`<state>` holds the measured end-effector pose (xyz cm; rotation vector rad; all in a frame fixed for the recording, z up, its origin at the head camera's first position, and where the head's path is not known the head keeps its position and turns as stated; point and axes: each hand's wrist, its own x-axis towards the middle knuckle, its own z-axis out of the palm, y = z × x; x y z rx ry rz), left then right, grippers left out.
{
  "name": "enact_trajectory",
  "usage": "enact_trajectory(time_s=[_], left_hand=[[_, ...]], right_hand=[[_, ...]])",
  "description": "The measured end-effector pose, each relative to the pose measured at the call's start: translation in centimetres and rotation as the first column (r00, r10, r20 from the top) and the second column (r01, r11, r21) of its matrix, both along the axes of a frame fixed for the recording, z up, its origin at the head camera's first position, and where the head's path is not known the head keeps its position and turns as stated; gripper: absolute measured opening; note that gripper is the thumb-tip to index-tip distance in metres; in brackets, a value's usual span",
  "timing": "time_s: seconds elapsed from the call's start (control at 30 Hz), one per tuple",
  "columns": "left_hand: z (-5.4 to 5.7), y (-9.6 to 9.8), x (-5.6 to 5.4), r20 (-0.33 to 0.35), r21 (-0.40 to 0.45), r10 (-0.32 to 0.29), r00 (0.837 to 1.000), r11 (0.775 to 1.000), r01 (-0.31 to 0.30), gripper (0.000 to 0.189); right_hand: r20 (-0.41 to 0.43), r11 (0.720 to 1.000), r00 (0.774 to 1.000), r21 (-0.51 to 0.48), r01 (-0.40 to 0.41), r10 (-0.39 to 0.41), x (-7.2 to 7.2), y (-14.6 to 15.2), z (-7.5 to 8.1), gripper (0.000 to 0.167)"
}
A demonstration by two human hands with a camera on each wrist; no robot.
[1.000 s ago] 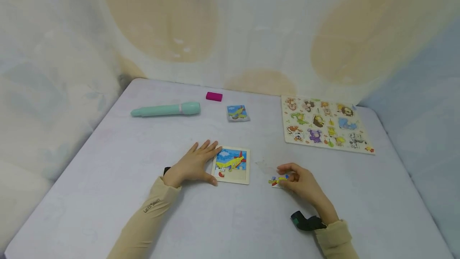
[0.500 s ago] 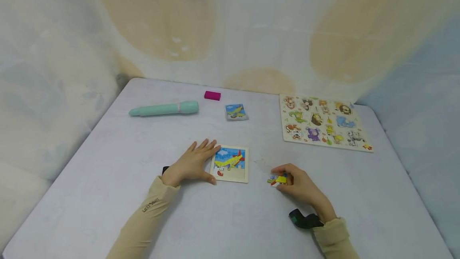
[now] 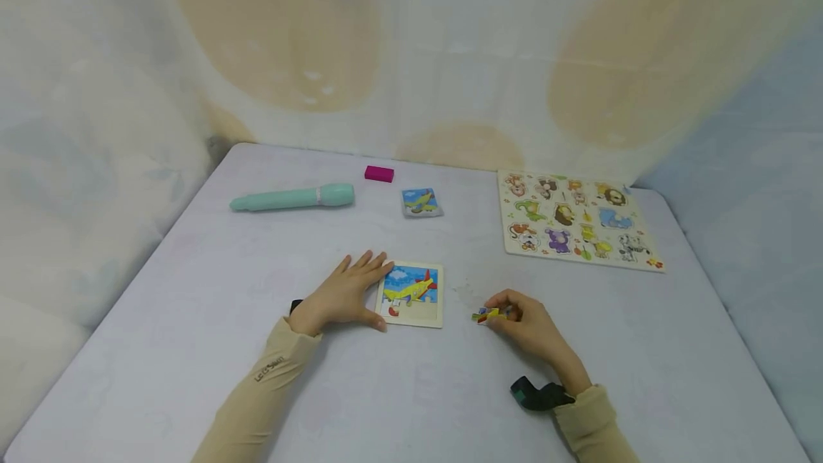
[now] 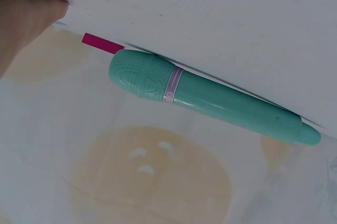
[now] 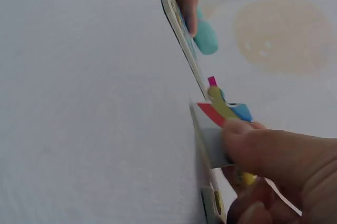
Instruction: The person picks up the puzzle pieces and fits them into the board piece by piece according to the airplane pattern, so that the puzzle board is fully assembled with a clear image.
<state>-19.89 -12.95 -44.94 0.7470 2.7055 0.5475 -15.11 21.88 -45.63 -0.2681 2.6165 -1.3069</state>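
Observation:
A square wooden jigsaw tray (image 3: 418, 316) lies in the middle of the table, its upper part filled with a yellow plane on blue sky and its lower right bare wood. My left hand (image 3: 343, 295) rests with spread fingers along the tray's left edge, fingertip and thumb on the frame. To the tray's right, my right hand (image 3: 534, 327) pinches a jigsaw piece (image 5: 210, 142) between thumb and fingers; it shows red, olive and blue and is tilted up in the right wrist view. Below it there, another jigsaw piece (image 5: 210, 205) lies close to the fingers, partly hidden.
Behind the tray lie a small plane-picture packet (image 3: 421, 203), a magenta block (image 3: 379, 173) and a teal microphone-shaped stick (image 3: 292, 197). An animal puzzle board (image 3: 581, 223) lies at the back right. Curtains hang behind the table.
My right hand has moved slightly left, and its thumb and fingers have closed on the jigsaw piece and tilted it. The left hand and the tray stay put.

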Motion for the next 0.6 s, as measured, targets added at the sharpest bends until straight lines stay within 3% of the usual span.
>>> enact_trajectory(time_s=[0.13, 0.4, 0.6], left_hand=[[0.0, -0.1, -0.1, -0.005, -0.002, 0.001, 1.0, 1.0, -0.001, 0.111], [0.2, 0.1, 0.0, -0.002, -0.018, 0.007, 1.0, 1.0, -0.007, 0.111], [0.3, 0.1, 0.2, -0.003, -0.009, 0.005, 1.0, 1.0, -0.005, 0.11]], right_hand=[[0.053, 0.996, 0.998, -0.083, 0.032, -0.028, -0.8, -0.3, 0.2, 0.023], [0.086, 0.991, 0.994, -0.11, 0.073, -0.063, -2.3, -2.4, 1.3, 0.026], [0.068, 0.993, 0.998, -0.118, -0.001, 0.01, -3.1, -5.8, 2.7, 0.026]])
